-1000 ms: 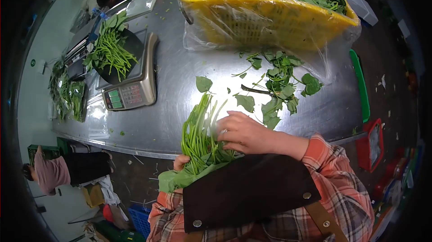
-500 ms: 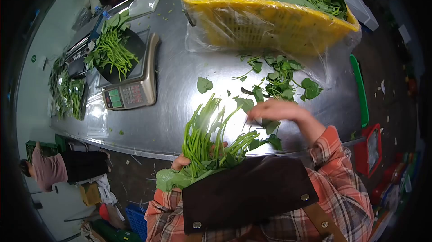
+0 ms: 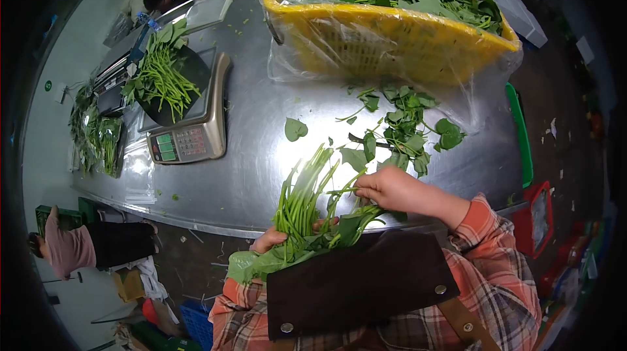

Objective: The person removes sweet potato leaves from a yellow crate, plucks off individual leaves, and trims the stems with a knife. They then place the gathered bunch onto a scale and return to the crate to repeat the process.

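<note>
A thick bunch of leafy green stems is gripped by my left hand, close to my dark apron. Its cut ends point away from me, and its leaves hang over the hand, hiding some fingers. My right hand is closed in a pinch at the bunch's right side, on a thin green stem. Just beyond lie loose leaves and stems on the metal table. A single leaf rests apart from them.
A plastic-lined yellow basket heaped with greens stands at the back. On the left, a scale carries another bunch, with bagged greens beyond. A red bin is at the right. Other people are at left.
My right hand has come down from above the table to the bunch's right side and closed on a stem. The held bunch has shifted slightly right.
</note>
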A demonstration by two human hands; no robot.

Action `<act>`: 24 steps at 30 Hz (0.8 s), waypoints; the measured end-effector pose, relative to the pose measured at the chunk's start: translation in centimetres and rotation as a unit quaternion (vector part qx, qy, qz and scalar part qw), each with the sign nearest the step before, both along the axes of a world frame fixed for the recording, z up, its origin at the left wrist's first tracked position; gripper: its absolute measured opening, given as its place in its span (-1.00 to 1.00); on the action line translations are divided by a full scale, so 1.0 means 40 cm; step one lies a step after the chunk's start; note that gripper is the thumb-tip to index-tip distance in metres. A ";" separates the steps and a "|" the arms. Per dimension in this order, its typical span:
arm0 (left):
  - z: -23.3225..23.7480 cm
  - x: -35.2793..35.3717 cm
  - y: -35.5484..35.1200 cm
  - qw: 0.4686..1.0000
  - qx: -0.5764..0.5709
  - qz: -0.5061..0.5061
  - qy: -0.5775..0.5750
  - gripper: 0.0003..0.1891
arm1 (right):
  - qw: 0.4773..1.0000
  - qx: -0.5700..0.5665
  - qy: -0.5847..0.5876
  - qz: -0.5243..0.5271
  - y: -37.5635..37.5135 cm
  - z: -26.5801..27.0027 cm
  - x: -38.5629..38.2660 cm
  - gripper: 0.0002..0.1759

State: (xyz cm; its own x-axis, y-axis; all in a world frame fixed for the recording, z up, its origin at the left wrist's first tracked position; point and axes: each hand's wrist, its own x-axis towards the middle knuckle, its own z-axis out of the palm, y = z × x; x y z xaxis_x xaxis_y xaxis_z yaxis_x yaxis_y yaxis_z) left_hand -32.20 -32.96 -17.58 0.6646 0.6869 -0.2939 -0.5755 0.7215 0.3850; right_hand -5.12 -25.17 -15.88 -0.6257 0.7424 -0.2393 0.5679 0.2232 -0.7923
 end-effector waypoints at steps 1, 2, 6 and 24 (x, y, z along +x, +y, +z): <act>-0.008 -0.008 0.005 0.999 0.021 -0.016 0.018 -0.19 | 0.998 0.065 -0.022 0.010 -0.011 0.000 0.008 -0.89; -0.015 -0.016 0.011 0.998 0.043 -0.032 0.036 -0.18 | 0.990 0.129 -0.044 0.021 -0.017 0.000 0.019 -0.90; -0.006 -0.027 -0.007 1.000 0.013 0.000 0.027 -0.18 | 0.955 0.234 -0.136 -0.125 0.040 0.033 0.151 -0.89; 0.062 -0.017 0.004 0.987 0.091 -0.019 0.128 -0.28 | 0.818 -0.411 0.364 -0.170 0.088 -0.074 -0.011 -0.88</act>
